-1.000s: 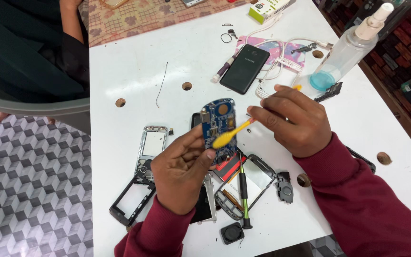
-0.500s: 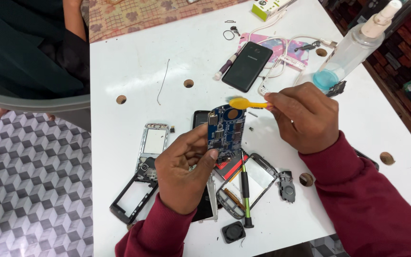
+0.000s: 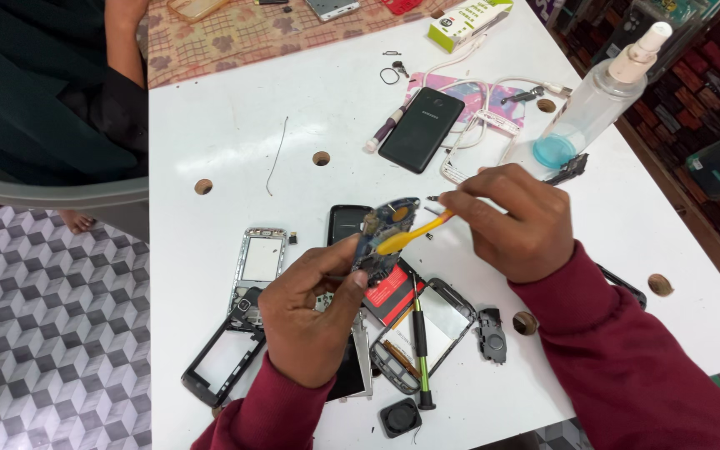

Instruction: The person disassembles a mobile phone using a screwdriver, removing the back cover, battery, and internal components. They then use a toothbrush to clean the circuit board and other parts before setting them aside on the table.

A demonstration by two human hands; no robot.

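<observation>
While the left hand (image 3: pixel 306 321) fingers clamp a blue circuit board (image 3: pixel 383 237) near the counter's (image 3: pixel 235 142) middle, the right hand (image 3: pixel 514 218) fingers pinch a yellow brush (image 3: pixel 410 234) against it.

Green-white box (image 3: pixel 468 21) at far edge; dark-screened phone (image 3: pixel 421 129) nearby

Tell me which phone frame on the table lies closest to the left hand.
The black phone frame, just left of the left hand; the silver frame lies farther up the table.
</observation>
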